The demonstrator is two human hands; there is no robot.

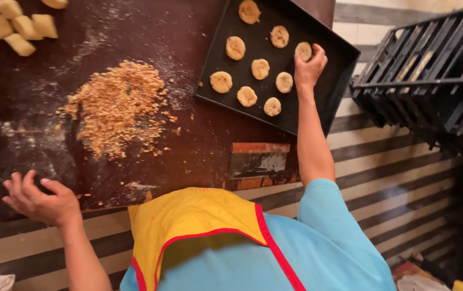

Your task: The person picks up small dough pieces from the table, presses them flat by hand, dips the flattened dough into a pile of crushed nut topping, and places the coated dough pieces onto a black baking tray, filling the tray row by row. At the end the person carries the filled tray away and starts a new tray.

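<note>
Head view, single frame. Right hand [310,67]: reached out over the black baking tray [344,64], fingers closed round a flat round dough disc [303,51] at the tray's far side, the disc at or just above the tray floor; which of the two cannot be told. Eight more discs [260,69] lie on the tray in loose rows, apart from one another. Left hand [40,200]: fingers spread and slightly curled, holding nothing, resting at the near edge of the dark tabletop [199,145]. Also on the tabletop: a heap of golden crumbs [115,105] between the hands, cut dough pieces [21,32] at the far left corner, a flat scraper [258,160] by the near edge. A dark rack [431,70] stands to the right. Step in hand, as judged: laying a shaped disc into the row on the tray. The next move would call for letting the disc go flat, clear of its neighbours, in bare tray space.
</note>
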